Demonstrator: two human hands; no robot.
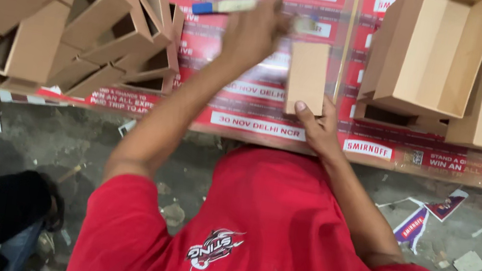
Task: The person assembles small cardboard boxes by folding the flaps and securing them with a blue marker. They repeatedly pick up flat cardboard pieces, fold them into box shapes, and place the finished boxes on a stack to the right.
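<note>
Brushwork over a small brown rectangular cardboard panel, lying flat on a red printed plastic-covered table, long axis running away from the body. Left hand closed around a pale-handled paintbrush with a blue end, handle lying almost crosswise, blue end pointing left, bristles just above the panel's far edge. Right hand partly open, thumb pressing the panel's near edge. Open brown cardboard boxes stacked either side.

Red printed board bears cardboard piece, open boxes, box stack.
</note>
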